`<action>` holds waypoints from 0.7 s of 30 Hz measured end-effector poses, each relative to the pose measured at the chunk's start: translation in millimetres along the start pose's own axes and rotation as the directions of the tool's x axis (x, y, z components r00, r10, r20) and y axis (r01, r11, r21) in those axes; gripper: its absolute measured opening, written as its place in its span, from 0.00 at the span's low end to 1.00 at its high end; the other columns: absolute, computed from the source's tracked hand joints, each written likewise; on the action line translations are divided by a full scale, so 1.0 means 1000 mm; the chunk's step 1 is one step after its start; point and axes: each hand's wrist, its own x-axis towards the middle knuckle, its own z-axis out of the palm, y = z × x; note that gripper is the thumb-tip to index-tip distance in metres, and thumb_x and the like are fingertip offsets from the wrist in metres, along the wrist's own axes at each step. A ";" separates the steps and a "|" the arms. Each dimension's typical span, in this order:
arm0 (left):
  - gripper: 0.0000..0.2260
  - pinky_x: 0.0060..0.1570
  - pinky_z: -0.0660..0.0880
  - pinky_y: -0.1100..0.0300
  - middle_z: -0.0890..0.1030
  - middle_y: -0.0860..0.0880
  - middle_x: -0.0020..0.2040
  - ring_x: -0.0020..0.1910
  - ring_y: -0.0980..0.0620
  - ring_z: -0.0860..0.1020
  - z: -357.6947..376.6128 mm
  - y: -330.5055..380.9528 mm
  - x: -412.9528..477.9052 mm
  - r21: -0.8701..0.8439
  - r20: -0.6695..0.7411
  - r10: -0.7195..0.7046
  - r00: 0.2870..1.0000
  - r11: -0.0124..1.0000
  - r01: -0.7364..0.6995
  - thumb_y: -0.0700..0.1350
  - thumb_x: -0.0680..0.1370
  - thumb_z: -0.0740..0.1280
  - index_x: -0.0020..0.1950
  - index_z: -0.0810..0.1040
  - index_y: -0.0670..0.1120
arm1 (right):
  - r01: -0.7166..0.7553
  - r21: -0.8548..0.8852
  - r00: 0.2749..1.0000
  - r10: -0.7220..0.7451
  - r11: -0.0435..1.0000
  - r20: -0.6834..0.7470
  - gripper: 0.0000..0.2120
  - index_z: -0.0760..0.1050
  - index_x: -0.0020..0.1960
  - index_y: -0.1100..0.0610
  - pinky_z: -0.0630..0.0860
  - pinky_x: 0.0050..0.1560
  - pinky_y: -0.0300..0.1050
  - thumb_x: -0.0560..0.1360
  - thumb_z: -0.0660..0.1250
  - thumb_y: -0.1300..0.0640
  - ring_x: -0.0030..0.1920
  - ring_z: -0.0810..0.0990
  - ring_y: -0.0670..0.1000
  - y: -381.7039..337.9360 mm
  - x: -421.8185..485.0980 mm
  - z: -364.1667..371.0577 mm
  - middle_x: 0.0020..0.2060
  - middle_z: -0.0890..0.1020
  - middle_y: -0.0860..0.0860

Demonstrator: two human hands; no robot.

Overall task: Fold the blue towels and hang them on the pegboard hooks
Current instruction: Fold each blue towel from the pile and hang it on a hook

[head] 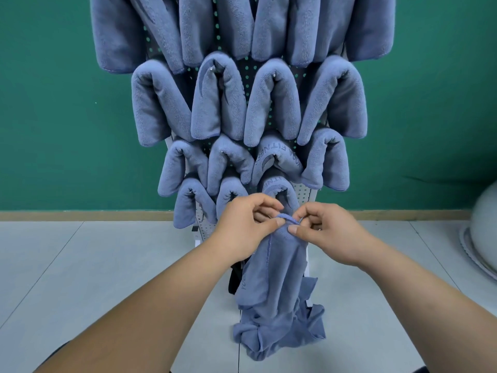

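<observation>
A loose blue towel (271, 286) hangs from both my hands, its lower end bunched near the floor. My left hand (243, 227) pinches its top edge from the left, and my right hand (326, 232) pinches the same edge from the right. Straight ahead stands a white pegboard (305, 193) with several folded blue towels (217, 100) draped over its hooks in rows. The towel I hold is in front of the lowest row, just below a hung towel (279, 191) with lettering.
A green wall (61, 117) with a tan baseboard is behind the pegboard. Grey floor tiles (88, 267) spread to both sides. A pale rounded object (484, 232) sits at the right edge. The pegboard's stand and a dark part show behind the held towel.
</observation>
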 end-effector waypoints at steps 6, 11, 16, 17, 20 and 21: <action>0.04 0.53 0.79 0.63 0.88 0.56 0.46 0.48 0.56 0.84 -0.007 0.001 0.000 0.166 0.172 0.002 0.985 0.986 -0.031 0.46 0.81 0.73 0.54 0.88 0.52 | 0.078 -0.036 0.997 -0.078 0.996 -0.009 0.05 0.80 0.46 0.48 0.74 0.40 0.48 0.78 0.76 0.55 0.33 0.74 0.47 0.002 0.000 0.006 0.32 0.80 0.45; 0.05 0.48 0.74 0.65 0.83 0.58 0.44 0.45 0.59 0.80 -0.015 -0.001 0.000 0.357 0.133 0.120 0.984 0.920 -0.160 0.47 0.81 0.73 0.48 0.82 0.58 | 0.097 -0.073 0.995 -0.096 0.993 0.017 0.06 0.80 0.51 0.46 0.73 0.39 0.43 0.78 0.76 0.54 0.33 0.74 0.45 0.006 0.002 0.008 0.33 0.80 0.43; 0.02 0.43 0.75 0.64 0.84 0.58 0.41 0.37 0.59 0.79 -0.038 -0.006 0.008 0.327 -0.098 0.105 0.990 0.943 -0.067 0.48 0.81 0.73 0.49 0.84 0.55 | 0.008 -0.224 1.000 -0.003 0.975 0.021 0.06 0.79 0.49 0.45 0.73 0.39 0.44 0.78 0.76 0.50 0.33 0.75 0.44 0.017 0.003 -0.012 0.34 0.82 0.42; 0.04 0.42 0.75 0.63 0.84 0.59 0.40 0.35 0.60 0.78 -0.046 -0.009 0.011 0.317 -0.146 0.099 0.984 0.947 -0.049 0.48 0.80 0.74 0.47 0.84 0.56 | -0.017 -0.291 1.000 0.017 0.956 -0.004 0.06 0.80 0.47 0.45 0.74 0.41 0.46 0.77 0.76 0.48 0.35 0.77 0.44 0.020 0.003 -0.019 0.35 0.82 0.41; 0.04 0.41 0.77 0.59 0.83 0.58 0.38 0.32 0.60 0.76 -0.069 -0.017 0.014 0.349 -0.247 0.089 0.965 0.937 0.003 0.47 0.79 0.75 0.46 0.84 0.55 | -0.110 -0.473 0.993 0.071 0.874 -0.099 0.07 0.81 0.43 0.44 0.75 0.43 0.45 0.76 0.76 0.44 0.42 0.81 0.45 0.027 -0.001 -0.039 0.40 0.85 0.42; 0.02 0.41 0.78 0.58 0.83 0.58 0.38 0.32 0.60 0.76 -0.077 -0.019 0.014 0.377 -0.266 0.089 0.960 0.926 0.019 0.48 0.79 0.75 0.47 0.84 0.54 | -0.132 -0.511 0.989 0.078 0.849 -0.127 0.07 0.81 0.43 0.43 0.74 0.42 0.44 0.76 0.76 0.44 0.43 0.81 0.44 0.029 -0.002 -0.044 0.41 0.85 0.42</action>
